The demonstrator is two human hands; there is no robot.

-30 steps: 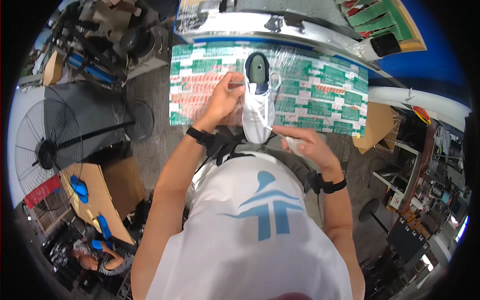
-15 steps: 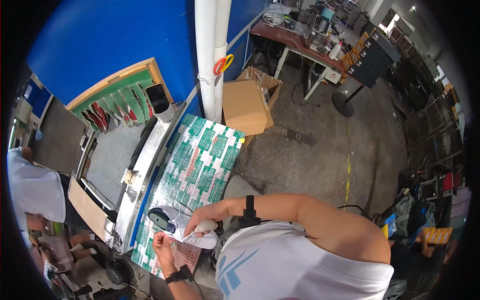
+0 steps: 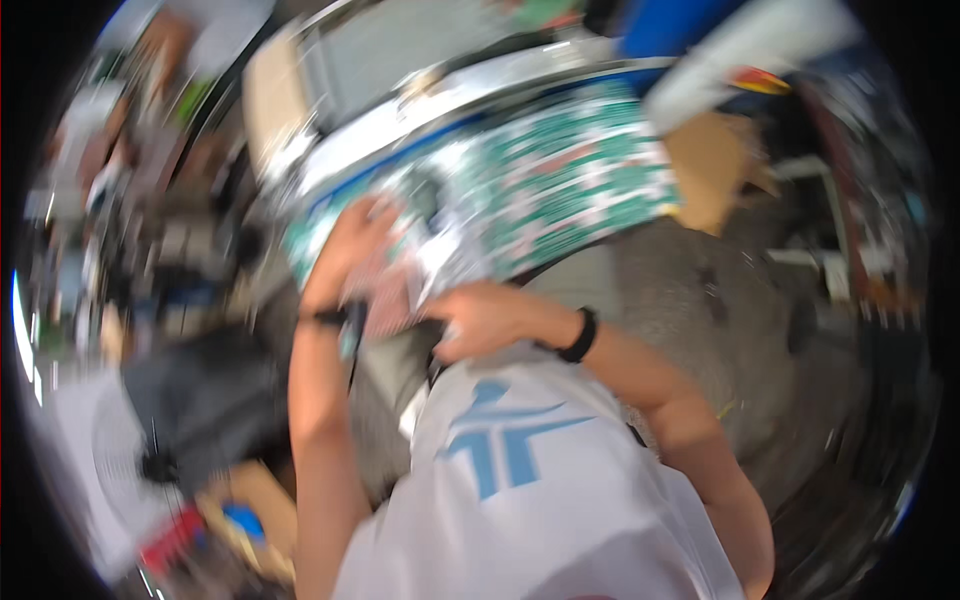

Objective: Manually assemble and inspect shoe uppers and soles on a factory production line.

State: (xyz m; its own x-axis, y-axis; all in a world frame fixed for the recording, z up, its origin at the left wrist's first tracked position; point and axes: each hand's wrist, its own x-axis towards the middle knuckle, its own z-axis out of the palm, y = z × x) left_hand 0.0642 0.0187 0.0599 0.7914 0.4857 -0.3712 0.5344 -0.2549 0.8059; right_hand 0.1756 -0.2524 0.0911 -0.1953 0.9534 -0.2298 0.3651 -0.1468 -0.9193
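The whole view is smeared by motion. A white shoe [image 3: 452,245] with a dark green patch at its opening lies on a board [image 3: 570,175] covered in green and white printed wrapping. My left hand [image 3: 362,235] is over the board, just left of the shoe, its fingers too blurred to read. Close to my body, below the near end of the shoe, is my right hand [image 3: 485,315]. Its fingers look bent, but the blur hides whether anything is in them. Each wrist wears a black band.
Behind the board runs a pale metal rail [image 3: 400,125]. A cardboard box [image 3: 710,165] stands on the floor to the right, near a white pipe [image 3: 750,55] with red and yellow scissors [image 3: 760,80]. At lower left is a dark fan-like object [image 3: 160,465].
My head has swung left, so the board now lies across the view. My right hand has left the shoe and drawn toward my body. My left hand stays beside the shoe.
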